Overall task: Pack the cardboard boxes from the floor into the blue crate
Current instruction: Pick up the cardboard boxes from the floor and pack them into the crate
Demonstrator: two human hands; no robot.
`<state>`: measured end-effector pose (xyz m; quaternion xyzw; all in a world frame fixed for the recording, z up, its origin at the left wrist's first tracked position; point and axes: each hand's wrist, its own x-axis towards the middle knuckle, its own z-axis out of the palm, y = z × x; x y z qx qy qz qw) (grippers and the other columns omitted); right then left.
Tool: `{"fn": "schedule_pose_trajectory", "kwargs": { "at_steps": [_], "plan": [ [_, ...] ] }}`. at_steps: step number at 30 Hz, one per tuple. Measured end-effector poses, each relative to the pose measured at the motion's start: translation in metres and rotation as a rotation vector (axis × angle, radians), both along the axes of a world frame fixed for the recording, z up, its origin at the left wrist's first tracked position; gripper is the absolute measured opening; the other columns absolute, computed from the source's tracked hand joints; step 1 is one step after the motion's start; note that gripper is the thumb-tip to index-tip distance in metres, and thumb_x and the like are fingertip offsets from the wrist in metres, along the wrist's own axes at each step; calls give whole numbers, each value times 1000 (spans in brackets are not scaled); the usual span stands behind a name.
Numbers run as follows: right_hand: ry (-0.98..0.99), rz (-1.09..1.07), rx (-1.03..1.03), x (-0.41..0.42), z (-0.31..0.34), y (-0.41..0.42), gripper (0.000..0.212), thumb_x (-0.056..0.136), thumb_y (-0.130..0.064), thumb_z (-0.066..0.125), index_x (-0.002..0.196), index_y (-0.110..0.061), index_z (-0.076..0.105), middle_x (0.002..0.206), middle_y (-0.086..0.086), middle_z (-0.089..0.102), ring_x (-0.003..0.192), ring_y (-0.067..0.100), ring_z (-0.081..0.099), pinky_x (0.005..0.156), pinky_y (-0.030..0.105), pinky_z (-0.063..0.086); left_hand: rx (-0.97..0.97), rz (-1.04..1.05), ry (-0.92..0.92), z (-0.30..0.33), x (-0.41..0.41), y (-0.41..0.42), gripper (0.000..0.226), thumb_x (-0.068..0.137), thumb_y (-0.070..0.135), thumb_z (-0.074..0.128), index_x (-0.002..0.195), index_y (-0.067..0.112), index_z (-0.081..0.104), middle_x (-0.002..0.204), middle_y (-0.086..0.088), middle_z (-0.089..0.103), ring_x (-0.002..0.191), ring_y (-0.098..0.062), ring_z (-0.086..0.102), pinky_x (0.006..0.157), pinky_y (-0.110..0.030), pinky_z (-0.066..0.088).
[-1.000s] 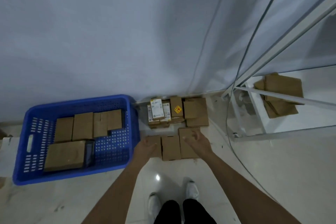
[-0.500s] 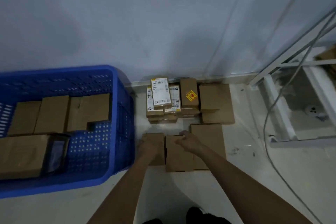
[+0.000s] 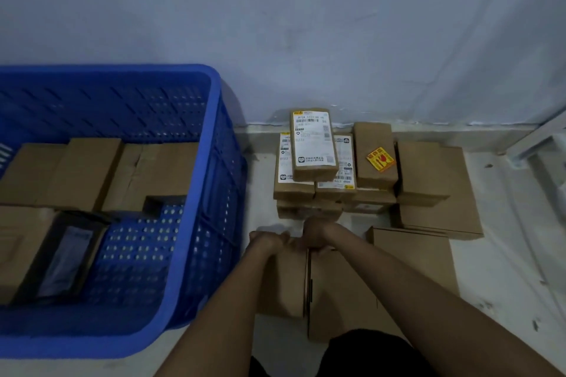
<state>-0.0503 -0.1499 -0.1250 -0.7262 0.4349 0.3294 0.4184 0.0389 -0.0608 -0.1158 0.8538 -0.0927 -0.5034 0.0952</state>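
A blue crate (image 3: 211,223) stands on the floor at the left, with several brown cardboard boxes (image 3: 92,171) lying inside it. Right of the crate, two plain cardboard boxes lie side by side on the floor: a left one (image 3: 284,285) and a middle one (image 3: 340,294). My left hand (image 3: 268,240) curls over the far edge of the left box. My right hand (image 3: 317,234) curls over the far edge of the middle box. Both boxes rest on the floor.
Against the wall stands a stack of labelled boxes (image 3: 314,150), one with a yellow sticker (image 3: 375,159). More flat boxes (image 3: 428,193) lie to the right, another (image 3: 413,254) beside my right arm. A white metal frame (image 3: 542,138) is at far right.
I have bent lower and closer, so the crate and boxes look larger. Both hands moved from above the boxes onto their far edges and the fingers curled shut.
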Motion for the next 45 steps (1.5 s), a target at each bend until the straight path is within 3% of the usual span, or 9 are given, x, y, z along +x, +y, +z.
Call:
{"fn": "schedule_pose_trajectory", "kwargs": {
  "at_steps": [3, 5, 9, 12, 22, 28, 33, 38, 45],
  "plan": [
    [-155, -12, -95, -2, -3, -4, 52, 87, -42, 64, 126, -8, 53, 110, 8, 62, 94, 22, 61, 73, 31, 52, -18, 125, 13, 0, 3, -2, 90, 69, 71, 57, 137, 14, 37, 113, -7, 54, 92, -23, 58, 87, -36, 50],
    [-268, -186, -46, -8, 10, -1, 54, 86, -37, 69, 130, -11, 53, 118, 8, 61, 103, 24, 61, 82, 33, 51, -43, 191, -27, -1, 1, 2, 81, 74, 64, 54, 136, 15, 34, 103, -4, 51, 81, -20, 55, 80, -36, 51],
    [-409, -558, 110, -22, 61, 12, 50, 81, -32, 75, 123, -10, 58, 110, 4, 58, 92, 17, 56, 68, 28, 50, 15, 192, -172, 74, -20, 13, 78, 81, 66, 43, 137, 16, 22, 129, -17, 51, 112, -34, 53, 92, -46, 45],
    [-445, -736, 215, -32, 116, 19, 51, 79, -40, 75, 118, -15, 54, 119, 6, 56, 101, 21, 58, 74, 40, 54, 18, 153, -164, 143, -35, 20, 81, 86, 66, 37, 140, 9, 20, 137, -20, 45, 122, -37, 48, 100, -50, 42],
    [-438, -946, 241, -53, 377, 25, 51, 76, -49, 74, 116, -29, 49, 123, -1, 50, 113, 21, 51, 76, 37, 50, -198, 67, -134, 405, -35, 36, 64, 91, 56, 46, 130, 6, 41, 132, -14, 52, 119, -32, 52, 95, -39, 45],
    [-478, -923, 302, -21, 490, 48, 82, 66, -40, 84, 134, -12, 49, 123, 2, 59, 109, 19, 58, 91, 38, 52, -225, 152, -201, 521, 8, 54, 66, 86, 62, 49, 121, 6, 49, 117, -13, 62, 109, -31, 59, 91, -39, 49],
    [-490, -886, 326, 27, 520, 82, 84, 69, -39, 83, 139, -26, 39, 133, -2, 51, 117, 22, 53, 98, 48, 47, -273, 200, -152, 549, 61, 86, 53, 90, 52, 52, 119, 8, 48, 118, -12, 59, 107, -29, 57, 90, -38, 48],
    [-501, -979, 286, 82, 515, 131, 76, 75, -32, 80, 138, -22, 40, 133, -2, 50, 110, 19, 54, 69, 25, 48, -408, 283, -72, 531, 121, 140, 33, 92, 34, 59, 116, 15, 46, 122, -6, 57, 93, -13, 50, 78, -28, 40],
    [-446, -1121, 244, 146, 479, 204, 80, 69, -34, 85, 136, -21, 43, 135, 1, 51, 114, 25, 56, 92, 48, 53, -293, 91, 22, 493, 205, 221, 33, 93, 22, 58, 124, 11, 56, 127, -3, 57, 104, -15, 55, 79, -20, 39]
  ]
}}
